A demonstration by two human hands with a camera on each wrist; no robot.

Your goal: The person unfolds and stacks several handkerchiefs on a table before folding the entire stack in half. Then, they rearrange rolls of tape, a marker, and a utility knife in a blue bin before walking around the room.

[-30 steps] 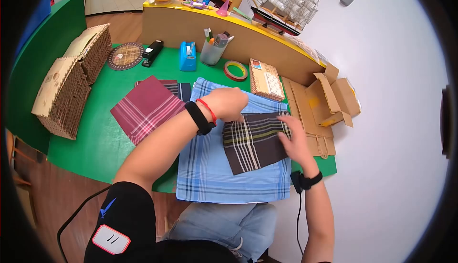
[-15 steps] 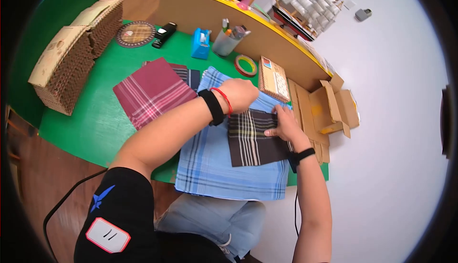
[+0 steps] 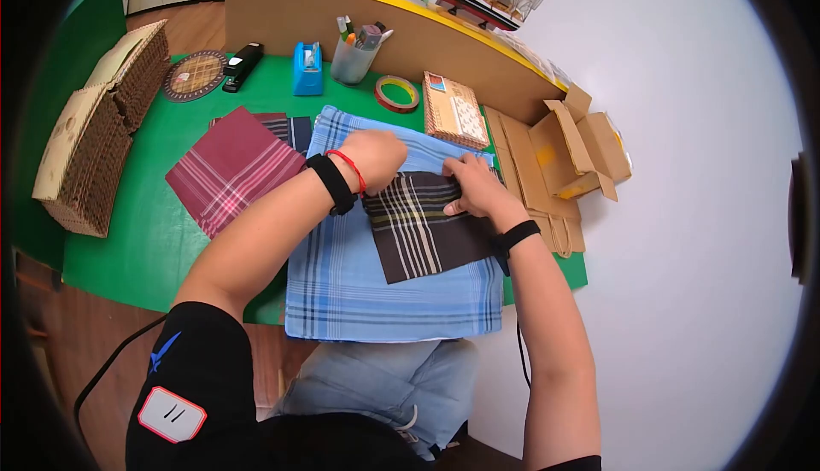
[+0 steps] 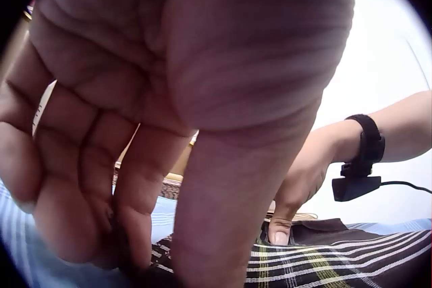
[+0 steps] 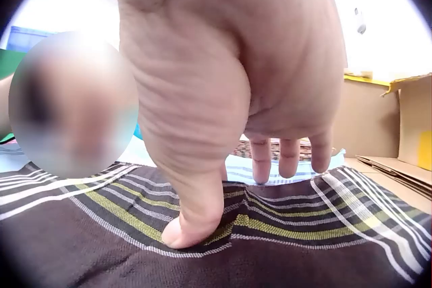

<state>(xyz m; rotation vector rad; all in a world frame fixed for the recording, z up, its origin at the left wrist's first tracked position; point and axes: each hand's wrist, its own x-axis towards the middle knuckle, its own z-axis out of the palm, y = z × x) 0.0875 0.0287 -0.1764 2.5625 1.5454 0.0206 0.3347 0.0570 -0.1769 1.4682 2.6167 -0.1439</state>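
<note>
A dark plaid cloth [image 3: 423, 232] lies folded on a larger blue plaid cloth [image 3: 384, 300] spread over the green table [image 3: 145, 232]. My left hand [image 3: 384, 157] is at the dark cloth's far left corner. In the left wrist view its curled fingers [image 4: 135, 234] and thumb pinch the dark cloth's edge [image 4: 324, 261]. My right hand [image 3: 468, 187] rests on the far right corner. Its thumb [image 5: 185, 224] presses flat on the dark plaid cloth [image 5: 283, 247], and its straight fingers touch the far edge.
A maroon plaid cloth [image 3: 231, 168] lies to the left over another dark one. Corrugated cardboard stacks [image 3: 85, 146] stand far left. At the back are a stapler [image 3: 242, 65], a blue tape dispenser [image 3: 307, 70], a pen cup [image 3: 352, 57] and a tape roll [image 3: 397, 93]. An open carton [image 3: 581, 155] is on the right.
My right hand has slid from the dark cloth's right side up to its far right corner, close to the left hand. The left hand has stayed at the far edge.
</note>
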